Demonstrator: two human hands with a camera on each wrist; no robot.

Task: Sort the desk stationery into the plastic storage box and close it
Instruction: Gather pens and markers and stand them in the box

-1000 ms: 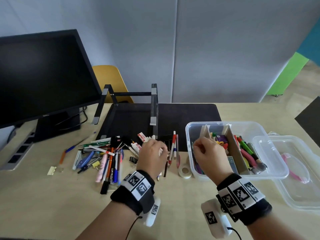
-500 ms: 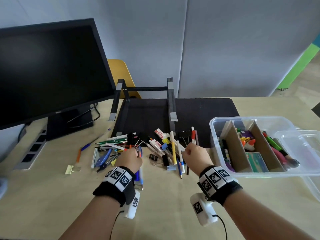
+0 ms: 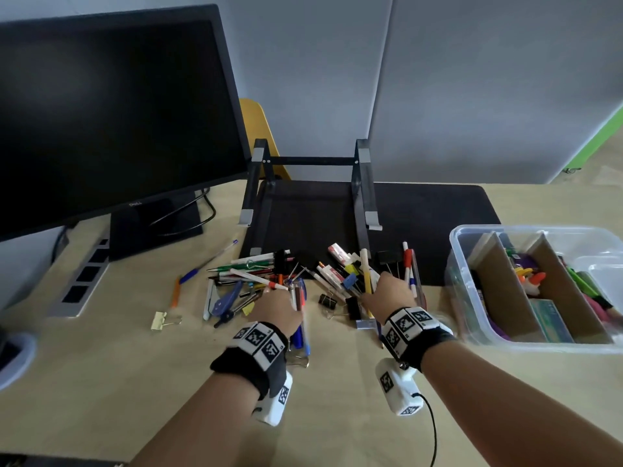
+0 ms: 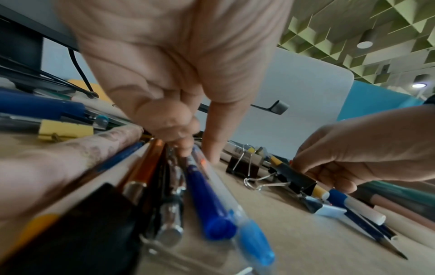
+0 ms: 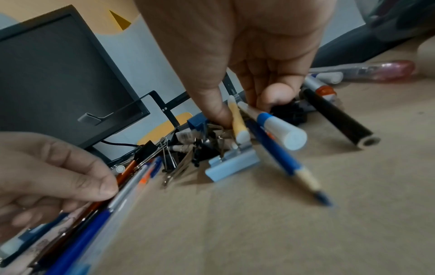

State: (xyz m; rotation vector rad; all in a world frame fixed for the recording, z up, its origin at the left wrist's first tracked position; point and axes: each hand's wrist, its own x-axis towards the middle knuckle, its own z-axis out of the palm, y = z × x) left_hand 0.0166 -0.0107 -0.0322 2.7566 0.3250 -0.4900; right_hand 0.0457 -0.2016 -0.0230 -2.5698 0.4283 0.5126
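The plastic storage box (image 3: 539, 284) stands open on the counter (image 3: 337, 416), to the right of the loose pile of stationery (image 3: 303, 281) and well clear of both hands; cardboard dividers (image 3: 499, 281) split it into compartments that already hold markers and other coloured items. Part of a clear lid (image 3: 603, 274) shows at the box's right edge, overlapping its rim. To the left of the box, the right hand (image 3: 391, 294) reaches down into the near right part of the pile, its thumb and fingers curled round a small bunch: a yellow pen (image 5: 237, 121), a white-capped marker with a blue band (image 5: 277, 128) and a blue pencil (image 5: 289, 161) whose tip points toward the camera. A pale blue binder clip (image 5: 231, 163) lies on the counter just under that bunch, with black binder clips (image 4: 294, 178) beside it. Further left of the box, the left hand (image 3: 278, 308) is closed round a bundle of pens (image 4: 183, 195), among them blue, orange and clear-barrelled ones, whose ends stick out toward the wrist. More pens, a compass and a yellow binder clip (image 3: 160, 320) lie scattered beyond the left hand. Behind the pile, left of the box, a black laptop stand (image 3: 310, 197) sits on a dark mat (image 3: 438, 214), and a monitor (image 3: 111, 112) stands at the far left.
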